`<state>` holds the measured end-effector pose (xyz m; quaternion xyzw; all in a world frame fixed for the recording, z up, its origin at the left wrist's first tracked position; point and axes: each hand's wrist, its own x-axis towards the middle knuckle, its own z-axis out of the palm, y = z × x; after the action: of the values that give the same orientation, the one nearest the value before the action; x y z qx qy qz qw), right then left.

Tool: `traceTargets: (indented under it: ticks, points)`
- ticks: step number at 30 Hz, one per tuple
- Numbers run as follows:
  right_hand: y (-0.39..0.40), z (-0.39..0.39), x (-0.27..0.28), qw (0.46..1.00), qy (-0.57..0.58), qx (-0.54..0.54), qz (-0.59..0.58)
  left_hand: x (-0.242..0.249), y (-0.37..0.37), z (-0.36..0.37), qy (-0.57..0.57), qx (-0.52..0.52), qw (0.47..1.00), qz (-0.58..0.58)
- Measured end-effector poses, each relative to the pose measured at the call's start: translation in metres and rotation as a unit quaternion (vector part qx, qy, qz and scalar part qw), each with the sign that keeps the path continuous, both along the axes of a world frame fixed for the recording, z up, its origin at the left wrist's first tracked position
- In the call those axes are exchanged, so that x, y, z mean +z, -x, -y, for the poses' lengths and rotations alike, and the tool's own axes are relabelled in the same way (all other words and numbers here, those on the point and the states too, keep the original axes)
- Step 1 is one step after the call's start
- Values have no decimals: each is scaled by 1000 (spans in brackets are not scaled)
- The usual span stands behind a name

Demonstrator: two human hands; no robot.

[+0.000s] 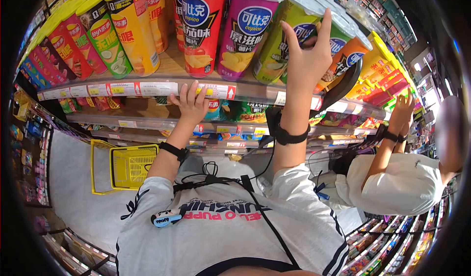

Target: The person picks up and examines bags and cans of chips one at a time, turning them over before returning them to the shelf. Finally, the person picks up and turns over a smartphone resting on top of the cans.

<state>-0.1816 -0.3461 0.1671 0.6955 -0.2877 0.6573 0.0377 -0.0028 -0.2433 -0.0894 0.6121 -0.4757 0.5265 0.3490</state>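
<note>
My left hand (190, 103) lies against the front edge of the shelf, fingers spread over the price label strip (142, 88). My right hand (312, 55) is raised in front of a green chip can (289, 33), its thumb and index finger wide apart and the other fingers partly bent. The green can leans to the right and is partly hidden by that hand. Left of it are a purple chip can (248, 30) and a red chip can (198, 28), both with pale lids. An orange chip can (351, 57) stands right of my right hand.
Several yellow-lidded chip cans (128, 28) line the shelf's left side. A yellow basket (132, 168) is on the floor at left. To my right, another person in a white cap (400, 184) raises their hands (402, 114) to the shelf. A dark curved bar (343, 87) crosses the shelf edge.
</note>
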Motion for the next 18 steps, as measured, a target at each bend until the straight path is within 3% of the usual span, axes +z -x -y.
traceTargets:
  ticks: [8, 11, 18]
  points:
    - [2, -8, 2, 998, -59, -17, -30, 1, 3, -4, -17, 1, 1000, -18]
    - [0, -3, -2, 999, 0, -36, -25, 1, 3, -5, -20, -1, 1000, -19]
    - [-4, -2, -5, 1000, 10, -21, -11, 4, 4, -5, -15, -12, 1000, -17]
